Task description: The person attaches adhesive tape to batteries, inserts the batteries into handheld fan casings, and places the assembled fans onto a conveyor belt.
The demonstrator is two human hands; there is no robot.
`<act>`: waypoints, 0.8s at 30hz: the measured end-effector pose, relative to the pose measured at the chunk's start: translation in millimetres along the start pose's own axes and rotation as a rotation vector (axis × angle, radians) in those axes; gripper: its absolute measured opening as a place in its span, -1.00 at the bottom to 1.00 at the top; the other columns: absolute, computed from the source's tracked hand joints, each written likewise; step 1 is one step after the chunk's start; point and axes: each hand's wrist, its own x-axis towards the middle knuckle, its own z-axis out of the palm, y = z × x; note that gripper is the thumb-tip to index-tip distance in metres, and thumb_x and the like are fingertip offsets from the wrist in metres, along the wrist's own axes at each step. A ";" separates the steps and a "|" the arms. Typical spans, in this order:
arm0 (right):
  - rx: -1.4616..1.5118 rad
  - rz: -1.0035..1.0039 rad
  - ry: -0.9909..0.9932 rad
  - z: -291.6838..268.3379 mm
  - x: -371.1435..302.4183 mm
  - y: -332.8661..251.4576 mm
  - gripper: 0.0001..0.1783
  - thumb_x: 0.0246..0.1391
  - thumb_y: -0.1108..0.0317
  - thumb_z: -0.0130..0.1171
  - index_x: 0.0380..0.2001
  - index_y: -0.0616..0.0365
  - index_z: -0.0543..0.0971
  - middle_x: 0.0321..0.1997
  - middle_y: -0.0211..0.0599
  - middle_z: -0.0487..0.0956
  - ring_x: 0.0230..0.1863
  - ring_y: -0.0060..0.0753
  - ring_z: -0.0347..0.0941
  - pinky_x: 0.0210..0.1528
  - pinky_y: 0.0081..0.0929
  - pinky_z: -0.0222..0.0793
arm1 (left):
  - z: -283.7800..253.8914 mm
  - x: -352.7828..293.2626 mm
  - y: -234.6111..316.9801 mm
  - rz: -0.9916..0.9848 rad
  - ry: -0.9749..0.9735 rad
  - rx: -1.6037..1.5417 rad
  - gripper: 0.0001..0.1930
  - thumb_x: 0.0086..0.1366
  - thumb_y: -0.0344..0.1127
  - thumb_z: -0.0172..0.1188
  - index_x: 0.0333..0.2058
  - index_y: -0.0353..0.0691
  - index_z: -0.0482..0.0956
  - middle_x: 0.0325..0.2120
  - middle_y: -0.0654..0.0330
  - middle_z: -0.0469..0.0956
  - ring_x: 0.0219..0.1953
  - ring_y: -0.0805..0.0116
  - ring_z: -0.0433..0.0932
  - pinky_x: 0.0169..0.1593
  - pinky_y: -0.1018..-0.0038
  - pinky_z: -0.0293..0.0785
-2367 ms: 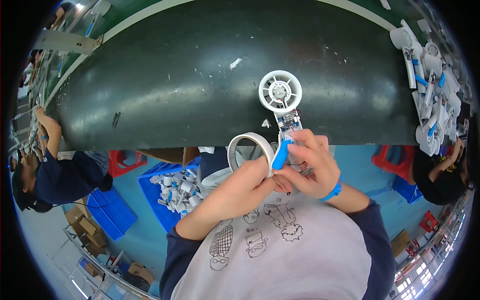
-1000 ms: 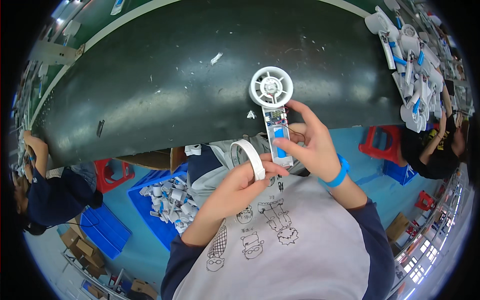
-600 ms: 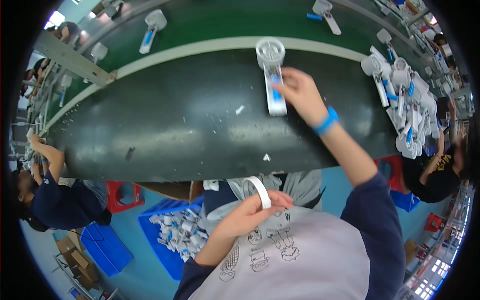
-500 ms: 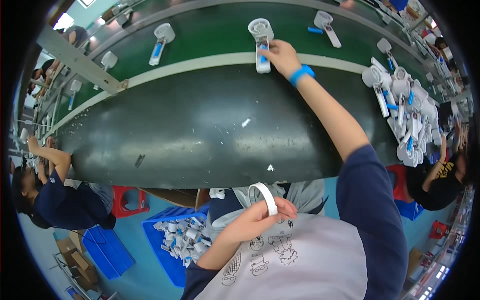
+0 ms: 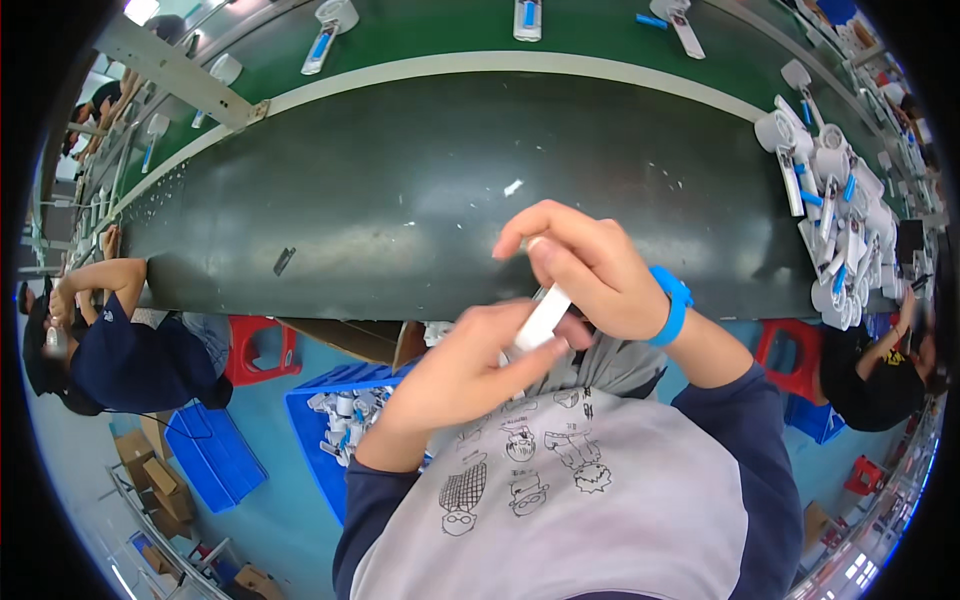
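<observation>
Close in front of my body, both hands meet over a white plastic ring, now seen nearly edge-on. My left hand grips its lower end between thumb and fingers. Curled over the upper end is my right hand, a blue band on its wrist; its index finger reaches forward, and its lower fingers are partly hidden. Beyond the hands, a white part with a blue cylinder lies on the green conveyor, cut off by the upper edge of the picture.
A dark worktop lies before me, with white scraps and a small black piece. White fan-shaped units are heaped at right. Below left stands a blue crate of white parts. People sit at both sides, near red stools.
My right hand has let go of the white unit on the conveyor and come back to my left hand. The ring has risen slightly and turned. My view has tipped downward.
</observation>
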 end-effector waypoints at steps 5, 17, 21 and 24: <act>0.230 -0.080 0.255 -1.3 -6.5 3.7 -0.68 0.30 0.26 -0.22 -0.25 0.28 0.46 -0.78 -0.60 0.18 -0.74 -0.78 -0.01 -0.67 -0.67 -0.11 | 4.2 -2.8 5.7 0.161 -0.143 0.230 -0.83 0.32 -0.43 -0.03 -0.18 -0.35 0.46 -0.35 0.13 0.58 -0.27 0.31 0.56 -0.14 0.43 0.45; 1.235 0.204 0.149 11.7 -2.8 29.7 -0.79 0.33 0.26 -0.21 -0.22 0.13 0.36 -0.80 -0.61 -0.01 -0.76 -0.70 -0.19 -0.72 -0.62 -0.28 | 32.5 5.4 -29.1 0.333 -0.102 0.765 -0.48 0.06 -0.54 0.14 0.08 -0.30 0.41 0.05 0.11 0.45 0.08 0.16 0.39 0.12 0.33 0.37; 1.204 0.184 0.160 12.6 -1.6 27.9 -0.78 0.33 0.24 -0.21 -0.23 0.14 0.37 -0.80 -0.61 0.02 -0.76 -0.70 -0.17 -0.73 -0.62 -0.26 | 20.2 4.6 -11.3 0.313 -0.183 0.676 -0.53 0.09 -0.42 0.22 0.02 -0.37 0.45 0.06 0.07 0.43 0.10 0.14 0.37 0.10 0.28 0.37; 1.030 0.168 0.267 11.0 -0.6 24.3 -0.77 0.34 0.26 -0.26 -0.24 0.16 0.35 -0.82 -0.59 0.01 -0.77 -0.72 -0.18 -0.74 -0.64 -0.26 | 11.0 9.6 -7.0 0.348 -0.293 0.233 -0.66 0.29 -0.31 0.01 -0.01 -0.37 0.43 -0.06 0.04 0.49 -0.05 0.21 0.49 0.07 0.34 0.34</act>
